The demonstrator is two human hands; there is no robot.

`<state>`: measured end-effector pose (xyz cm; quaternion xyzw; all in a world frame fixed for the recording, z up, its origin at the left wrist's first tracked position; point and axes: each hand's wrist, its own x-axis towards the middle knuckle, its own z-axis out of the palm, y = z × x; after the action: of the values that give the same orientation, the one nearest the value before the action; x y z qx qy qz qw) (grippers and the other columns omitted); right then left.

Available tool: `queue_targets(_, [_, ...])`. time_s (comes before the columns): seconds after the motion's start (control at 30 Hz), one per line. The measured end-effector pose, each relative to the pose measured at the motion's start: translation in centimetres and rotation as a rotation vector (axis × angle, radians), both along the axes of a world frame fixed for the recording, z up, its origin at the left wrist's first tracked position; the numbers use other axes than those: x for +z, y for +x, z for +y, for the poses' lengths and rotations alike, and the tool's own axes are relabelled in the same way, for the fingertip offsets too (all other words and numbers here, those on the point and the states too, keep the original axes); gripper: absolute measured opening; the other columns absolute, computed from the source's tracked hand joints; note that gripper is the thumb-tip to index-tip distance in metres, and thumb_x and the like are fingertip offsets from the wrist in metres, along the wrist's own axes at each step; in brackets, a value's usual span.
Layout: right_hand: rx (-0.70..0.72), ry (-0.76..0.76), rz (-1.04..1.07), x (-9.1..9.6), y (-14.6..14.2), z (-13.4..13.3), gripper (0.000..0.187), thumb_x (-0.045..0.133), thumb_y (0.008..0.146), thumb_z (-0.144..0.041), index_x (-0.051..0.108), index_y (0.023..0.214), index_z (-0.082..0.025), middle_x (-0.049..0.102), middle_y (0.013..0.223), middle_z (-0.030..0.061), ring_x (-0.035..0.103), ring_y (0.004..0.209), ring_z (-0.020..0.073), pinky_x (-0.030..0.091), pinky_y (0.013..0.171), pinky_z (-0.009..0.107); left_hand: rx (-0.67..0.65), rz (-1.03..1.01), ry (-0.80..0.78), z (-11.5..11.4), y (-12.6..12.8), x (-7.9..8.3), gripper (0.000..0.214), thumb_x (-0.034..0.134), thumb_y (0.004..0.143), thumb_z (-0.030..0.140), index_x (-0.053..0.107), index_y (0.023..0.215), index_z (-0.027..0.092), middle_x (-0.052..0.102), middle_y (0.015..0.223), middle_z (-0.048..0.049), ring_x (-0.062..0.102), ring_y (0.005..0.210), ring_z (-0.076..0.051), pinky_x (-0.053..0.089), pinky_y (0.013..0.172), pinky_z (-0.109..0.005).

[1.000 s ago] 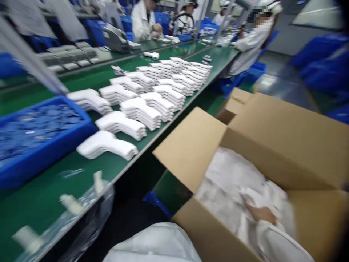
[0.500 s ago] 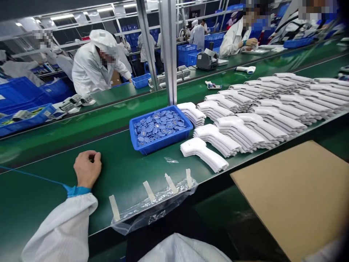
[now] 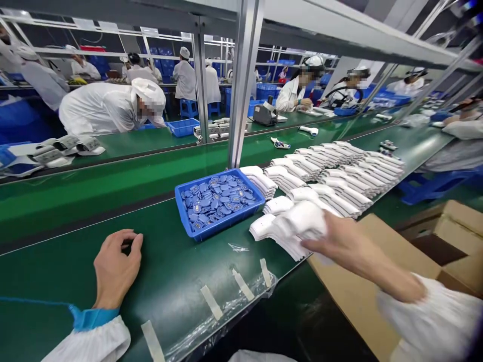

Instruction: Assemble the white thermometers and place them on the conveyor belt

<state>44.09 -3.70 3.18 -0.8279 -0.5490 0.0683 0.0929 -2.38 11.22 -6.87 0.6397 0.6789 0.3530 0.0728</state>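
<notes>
My right hand [image 3: 339, 239] grips a few white pistol-shaped plastic shells [image 3: 305, 218], blurred by motion. They are above the front end of rows of similar stacked white shells [image 3: 343, 193] on the green work surface. On the left my left hand [image 3: 116, 266] rests on that surface, fingers loosely curled with a hollow between thumb and forefinger and nothing visible in it. A blue wrist strap [image 3: 94, 318] with a cord circles its wrist. Between the hands and farther back stands a blue tray [image 3: 202, 234] full of small blue oval plastic pieces [image 3: 217, 198].
A plastic bag [image 3: 222, 317] is taped along the front edge. A small clear scrap [image 3: 238, 248] lies before the tray. Cardboard boxes [image 3: 362, 281] stand low at right. A metal post [image 3: 245, 85] rises behind the tray. Co-workers in white sit across the line.
My right hand has come into view from the right, holding white shells over the front stacks. The left hand stays resting on the surface. The head view has shifted, showing more at right.
</notes>
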Motion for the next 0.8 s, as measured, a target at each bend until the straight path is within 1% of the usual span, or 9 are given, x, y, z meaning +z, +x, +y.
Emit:
queue_targets(0.03, [0.032, -0.024, -0.012, -0.2, -1.2, 1.7, 0.044, 0.078, 0.069, -0.042, 0.061, 0.105, -0.024, 0.072, 0.081, 0.0076, 0.069, 0.070, 0.0298, 0.049, 0.056, 0.036, 0.022, -0.013, -0.032, -0.1, -0.3, 0.1, 0.034, 0.054, 0.087, 0.051, 0.065, 0.088, 0.019, 0.068, 0.111, -0.0075, 0.066, 0.086, -0.023, 0.054, 0.090, -0.040])
queue_targets(0.1, [0.102, -0.064, -0.062, -1.1, -2.9, 4.3, 0.051, 0.076, 0.072, -0.039, 0.059, 0.115, -0.017, 0.072, 0.083, 0.0098, 0.069, 0.074, 0.0309, 0.047, 0.059, 0.036, 0.060, -0.024, -0.076, -0.2, -0.7, 0.3, 0.036, 0.052, 0.086, 0.053, 0.065, 0.088, 0.020, 0.068, 0.111, -0.0071, 0.065, 0.085, -0.024, 0.054, 0.090, -0.041])
queue_targets(0.17, [0.136, -0.080, -0.111, -1.9, -3.5, 5.4, 0.056, 0.071, 0.078, -0.040, 0.055, 0.124, -0.012, 0.072, 0.086, 0.0132, 0.069, 0.079, 0.0327, 0.046, 0.063, 0.037, 0.083, -0.027, -0.104, -0.2, -0.8, 0.6, 0.038, 0.051, 0.086, 0.054, 0.065, 0.089, 0.020, 0.068, 0.112, -0.0070, 0.065, 0.086, -0.024, 0.053, 0.090, -0.042])
queue_targets(0.27, [0.143, -0.085, -0.144, -2.3, -3.2, 5.0, 0.057, 0.064, 0.085, -0.043, 0.053, 0.129, -0.009, 0.072, 0.095, 0.0171, 0.069, 0.086, 0.0337, 0.048, 0.068, 0.039, 0.088, -0.034, -0.147, -0.2, -0.6, 1.0, 0.040, 0.049, 0.086, 0.056, 0.065, 0.089, 0.020, 0.067, 0.115, -0.0073, 0.065, 0.088, -0.025, 0.053, 0.089, -0.042])
queue_targets(0.4, [0.123, -0.083, -0.113, -1.2, -3.0, 4.3, 0.060, 0.061, 0.086, -0.048, 0.055, 0.131, -0.010, 0.072, 0.105, 0.0174, 0.070, 0.094, 0.0321, 0.050, 0.075, 0.039, 0.090, -0.033, -0.213, -0.1, -0.3, 1.4, 0.045, 0.046, 0.086, 0.060, 0.065, 0.091, 0.020, 0.067, 0.116, -0.0081, 0.065, 0.089, -0.026, 0.054, 0.083, -0.042])
queue_targets(0.5, [0.000, -0.051, -0.032, 0.1, -2.3, 4.8, 0.063, 0.063, 0.083, -0.056, 0.057, 0.130, -0.013, 0.073, 0.105, 0.0147, 0.070, 0.092, 0.0321, 0.051, 0.074, 0.039, 0.090, -0.020, -0.221, 0.0, -0.3, 1.3, 0.045, 0.046, 0.085, 0.061, 0.065, 0.092, 0.020, 0.067, 0.116, -0.0084, 0.065, 0.089, -0.027, 0.054, 0.082, -0.042])
queue_targets(0.6, [-0.108, -0.014, -0.052, 0.8, -0.9, 5.8, 0.063, 0.063, 0.083, -0.054, 0.058, 0.130, -0.012, 0.073, 0.106, 0.0180, 0.069, 0.093, 0.0368, 0.050, 0.072, 0.041, 0.085, -0.018, -0.207, 0.2, -0.5, 1.0, 0.044, 0.047, 0.085, 0.060, 0.066, 0.091, 0.021, 0.068, 0.114, -0.0086, 0.065, 0.088, -0.028, 0.054, 0.079, -0.042])
queue_targets(0.7, [-0.095, -0.012, -0.108, 0.5, 0.3, 6.8, 0.063, 0.063, 0.083, -0.047, 0.057, 0.131, -0.006, 0.072, 0.107, 0.0243, 0.067, 0.098, 0.0419, 0.048, 0.076, 0.045, 0.083, -0.017, -0.206, 0.4, -0.6, 0.7, 0.043, 0.049, 0.086, 0.059, 0.067, 0.091, 0.021, 0.069, 0.115, -0.0094, 0.066, 0.088, -0.029, 0.055, 0.076, -0.043])
queue_targets(0.8, [-0.068, -0.010, -0.099, -0.1, 0.8, 7.1, 0.060, 0.063, 0.085, -0.046, 0.057, 0.129, -0.007, 0.071, 0.109, 0.0237, 0.067, 0.101, 0.0400, 0.048, 0.079, 0.042, 0.093, -0.008, -0.226, 0.4, -0.7, 0.7, 0.042, 0.050, 0.087, 0.059, 0.067, 0.093, 0.021, 0.069, 0.117, -0.0091, 0.067, 0.088, -0.030, 0.056, 0.078, -0.045])
